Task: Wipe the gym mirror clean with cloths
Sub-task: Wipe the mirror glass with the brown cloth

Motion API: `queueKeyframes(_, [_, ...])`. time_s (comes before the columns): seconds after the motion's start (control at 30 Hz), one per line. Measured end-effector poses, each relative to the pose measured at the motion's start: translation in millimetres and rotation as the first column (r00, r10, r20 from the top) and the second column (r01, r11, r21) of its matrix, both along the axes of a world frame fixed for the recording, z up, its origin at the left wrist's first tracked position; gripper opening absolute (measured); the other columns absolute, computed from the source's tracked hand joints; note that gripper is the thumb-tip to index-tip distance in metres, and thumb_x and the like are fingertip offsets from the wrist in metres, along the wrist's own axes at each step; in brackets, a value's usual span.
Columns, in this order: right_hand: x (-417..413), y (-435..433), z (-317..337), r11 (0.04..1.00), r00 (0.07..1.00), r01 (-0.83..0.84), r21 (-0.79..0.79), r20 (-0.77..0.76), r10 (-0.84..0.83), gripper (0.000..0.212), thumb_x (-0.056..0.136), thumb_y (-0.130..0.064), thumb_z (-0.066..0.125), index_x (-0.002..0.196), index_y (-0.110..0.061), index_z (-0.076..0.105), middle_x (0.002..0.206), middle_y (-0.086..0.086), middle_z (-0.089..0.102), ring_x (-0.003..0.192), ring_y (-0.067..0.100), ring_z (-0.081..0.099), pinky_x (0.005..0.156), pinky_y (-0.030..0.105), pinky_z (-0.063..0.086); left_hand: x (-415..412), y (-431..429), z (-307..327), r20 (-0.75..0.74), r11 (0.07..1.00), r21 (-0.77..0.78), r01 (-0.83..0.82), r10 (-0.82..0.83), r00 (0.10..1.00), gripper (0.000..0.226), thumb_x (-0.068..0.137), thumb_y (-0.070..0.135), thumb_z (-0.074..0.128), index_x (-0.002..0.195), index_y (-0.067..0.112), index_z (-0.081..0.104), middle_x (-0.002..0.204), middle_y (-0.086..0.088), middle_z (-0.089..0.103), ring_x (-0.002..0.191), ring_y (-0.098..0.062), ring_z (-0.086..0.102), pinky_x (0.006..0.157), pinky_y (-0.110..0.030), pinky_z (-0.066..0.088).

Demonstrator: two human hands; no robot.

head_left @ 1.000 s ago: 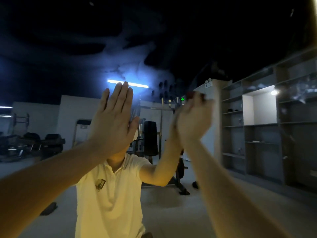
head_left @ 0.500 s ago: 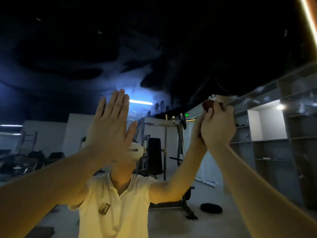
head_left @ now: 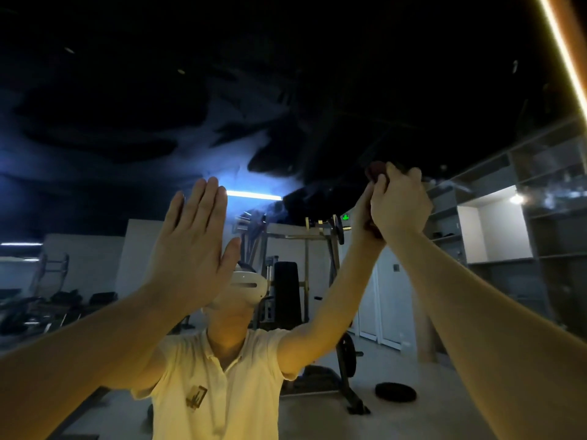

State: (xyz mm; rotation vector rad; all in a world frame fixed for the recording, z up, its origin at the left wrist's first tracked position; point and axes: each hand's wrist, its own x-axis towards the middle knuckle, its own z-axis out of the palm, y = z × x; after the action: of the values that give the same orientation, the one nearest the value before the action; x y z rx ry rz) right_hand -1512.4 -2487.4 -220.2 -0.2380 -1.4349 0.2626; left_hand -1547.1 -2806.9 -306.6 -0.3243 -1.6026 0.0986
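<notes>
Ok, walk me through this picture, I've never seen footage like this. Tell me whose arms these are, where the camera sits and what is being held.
There is no machine here: a person wears one wide camera on the head, so the two arms reaching in from the bottom are their own. They stand before a gym mirror; the figure in the pale shirt is their reflection, and the weight rack, shelves and weight plate on the floor are the room behind, mirrored. The left hand is open, fingers straight, apparently flat on the glass. The right hand has its grip closed round a dark cloth, held against the glass where it meets its own reflection.
</notes>
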Motion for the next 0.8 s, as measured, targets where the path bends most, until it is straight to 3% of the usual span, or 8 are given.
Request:
queueKeyframes(0.07, [-5,-30,-12,0.999,0.999,-0.035,-0.017,-0.037,0.034,0.031,0.108,-0.032,0.041,0.129,-0.016,0.056,0.116,0.011,0.051,0.093,0.022,0.060,0.073,0.029,0.044,1,1,1,-0.007,1.000,0.006,0.013,-0.013,1.000,0.079,0.105,0.053,0.007,0.163,0.000,0.013,0.171,-0.020,0.008,0.160,-0.031,0.004,0.128,-0.055,0.011])
queueKeyframes(0.17, [-7,-97,-63,0.941,0.968,-0.245,0.234,0.015,0.249,0.029,0.105,-0.034,0.048,0.129,-0.021,0.057,0.107,-0.005,0.053,0.083,0.004,0.054,0.071,0.013,0.043,3,3,1,-0.021,0.998,0.033,0.050,-0.050,0.999,0.078,0.104,0.051,0.015,0.161,-0.003,0.023,0.169,-0.022,0.017,0.159,-0.033,0.011,0.128,-0.056,0.014])
queueKeyframes(0.3, [-9,-78,-79,0.686,0.990,-0.144,0.713,0.108,0.096,0.041,0.100,-0.035,0.056,0.138,-0.020,0.056,0.107,0.010,0.055,0.085,0.020,0.058,0.073,0.034,0.052,3,4,0,-0.013,0.999,0.028,0.027,-0.027,1.000,0.078,0.105,0.052,0.016,0.162,-0.002,0.018,0.171,-0.020,0.012,0.160,-0.030,0.006,0.129,-0.053,0.010])
queueKeyframes(0.43, [-10,-45,-47,0.962,0.995,-0.099,0.254,-0.006,0.104,0.043,0.105,-0.038,0.045,0.145,-0.021,0.052,0.109,0.010,0.051,0.087,0.021,0.053,0.078,0.036,0.051,3,2,-1,0.028,1.000,0.015,0.005,-0.006,1.000,0.082,0.103,0.056,0.015,0.164,0.001,0.007,0.172,-0.017,0.001,0.160,-0.028,-0.003,0.129,-0.052,0.008])
queueKeyframes(0.5, [-14,-82,-57,0.970,0.985,-0.172,0.169,-0.003,0.175,0.040,0.106,-0.037,0.044,0.141,-0.021,0.053,0.112,0.009,0.049,0.092,0.019,0.052,0.080,0.033,0.051,6,-2,0,0.037,0.999,-0.003,0.044,-0.043,0.998,0.082,0.102,0.055,0.020,0.164,0.004,0.007,0.173,-0.014,0.001,0.160,-0.027,-0.002,0.130,-0.050,0.006])
queueKeyframes(0.6, [-10,-155,-106,0.824,0.962,-0.268,0.500,0.099,0.254,0.025,0.100,-0.031,0.053,0.122,-0.023,0.056,0.103,0.002,0.048,0.087,0.016,0.053,0.068,0.026,0.043,15,-21,0,0.019,0.992,-0.054,0.112,-0.111,0.994,0.070,0.104,0.043,0.024,0.162,0.003,0.022,0.170,-0.015,0.017,0.159,-0.027,0.013,0.129,-0.048,0.012])
queueKeyframes(0.7, [-15,-163,-122,0.591,0.978,-0.200,0.782,0.121,0.172,0.042,0.095,-0.039,0.057,0.133,-0.022,0.057,0.110,0.005,0.053,0.096,0.020,0.055,0.082,0.035,0.048,18,-53,-1,-0.057,0.995,-0.055,0.084,-0.087,0.995,0.063,0.107,0.035,0.024,0.160,0.002,0.027,0.168,-0.018,0.024,0.158,-0.029,0.019,0.128,-0.051,0.016])
queueKeyframes(0.8, [-18,-148,-73,0.575,0.996,-0.061,0.816,0.014,0.086,0.046,0.090,-0.041,0.061,0.134,-0.025,0.059,0.111,0.007,0.058,0.097,0.022,0.060,0.086,0.040,0.052,11,-71,-3,-0.015,1.000,0.010,0.013,-0.012,1.000,0.069,0.109,0.046,0.019,0.163,0.004,0.014,0.172,-0.014,0.010,0.160,-0.025,0.006,0.129,-0.050,0.012])
